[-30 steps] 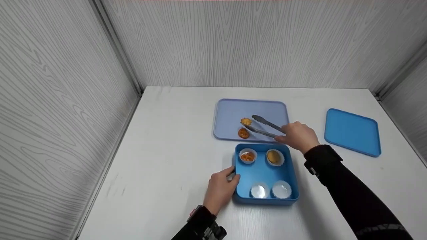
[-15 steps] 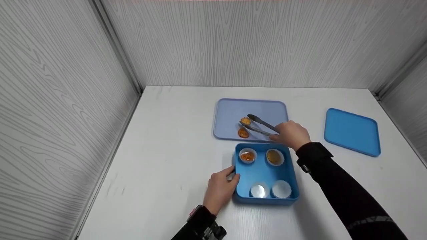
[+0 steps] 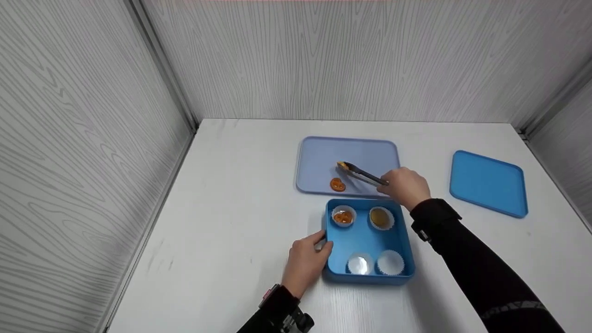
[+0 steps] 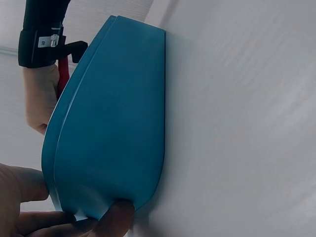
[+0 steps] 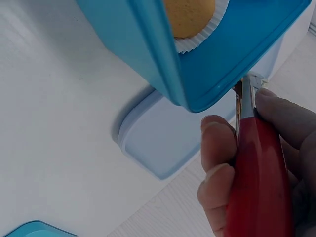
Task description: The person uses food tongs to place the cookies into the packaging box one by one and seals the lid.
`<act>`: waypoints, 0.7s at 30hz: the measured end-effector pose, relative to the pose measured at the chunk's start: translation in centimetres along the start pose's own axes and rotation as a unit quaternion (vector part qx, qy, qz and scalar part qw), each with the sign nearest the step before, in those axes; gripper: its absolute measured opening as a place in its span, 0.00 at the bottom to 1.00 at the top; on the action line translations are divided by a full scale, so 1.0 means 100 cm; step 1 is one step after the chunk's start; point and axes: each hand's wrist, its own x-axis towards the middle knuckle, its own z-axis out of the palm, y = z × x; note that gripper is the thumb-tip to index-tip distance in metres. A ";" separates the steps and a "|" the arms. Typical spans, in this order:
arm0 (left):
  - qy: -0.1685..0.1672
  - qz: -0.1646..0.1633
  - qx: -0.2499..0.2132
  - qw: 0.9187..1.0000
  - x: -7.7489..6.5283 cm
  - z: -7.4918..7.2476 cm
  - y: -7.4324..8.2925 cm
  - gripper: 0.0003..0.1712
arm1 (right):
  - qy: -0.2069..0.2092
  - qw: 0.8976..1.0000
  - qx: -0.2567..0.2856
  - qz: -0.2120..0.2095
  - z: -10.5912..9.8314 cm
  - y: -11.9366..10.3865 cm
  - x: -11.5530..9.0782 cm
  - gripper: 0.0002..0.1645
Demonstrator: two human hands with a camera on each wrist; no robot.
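Note:
My left hand (image 3: pixel 306 263) holds the left side of a blue lunch box (image 3: pixel 356 243), its fingertips at the rim and outer wall (image 4: pixel 108 113). My right hand (image 3: pixel 407 187) grips red-handled metal tongs (image 3: pixel 365 175); the red handle (image 5: pixel 259 182) fills the lower part of the right wrist view. Over a lavender tray (image 3: pixel 319 152), the tong tips are closed on a small yellow biscuit (image 3: pixel 342 165), mostly covered by them. A brown pretzel-like biscuit (image 3: pixel 337 184) lies just below on the tray. Back paper cups hold orange pieces (image 3: pixel 343 217) and a round golden cake (image 3: pixel 380 218).
Inside the box's near side sit a paper cup (image 3: pixel 360 265) and another paper cup (image 3: pixel 390 262), both without food. A flat blue tray (image 3: pixel 489 183) lies to the right on the white table (image 3: pixel 222 222). Grey wood-grain panels (image 3: pixel 323 60) enclose the back and sides.
My right hand has moved slightly left, and the tongs have gone from spread around the yellow biscuit to closed on it. My left hand and the box have stayed put.

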 end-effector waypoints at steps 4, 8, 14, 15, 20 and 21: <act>0.000 -0.005 -0.002 1.000 0.000 0.000 0.001 0.23 | 0.011 1.000 -0.019 -0.005 0.000 0.002 -0.001 0.13; -0.002 -0.009 -0.003 1.000 0.000 0.000 0.002 0.24 | 0.031 0.998 -0.039 -0.022 -0.001 0.006 -0.003 0.11; -0.006 -0.016 -0.002 1.000 0.000 0.001 0.003 0.24 | 0.084 0.992 -0.068 -0.070 -0.002 0.018 -0.014 0.09; -0.007 -0.017 -0.003 1.000 0.000 0.001 0.003 0.24 | 0.091 0.990 -0.073 -0.076 -0.003 0.020 -0.016 0.08; -0.008 -0.019 -0.006 1.000 0.000 0.001 0.003 0.25 | 0.117 0.985 -0.084 -0.099 -0.009 0.029 -0.028 0.09; -0.008 -0.019 -0.006 1.000 0.000 0.001 0.003 0.25 | 0.121 0.984 -0.085 -0.100 -0.010 0.030 -0.030 0.10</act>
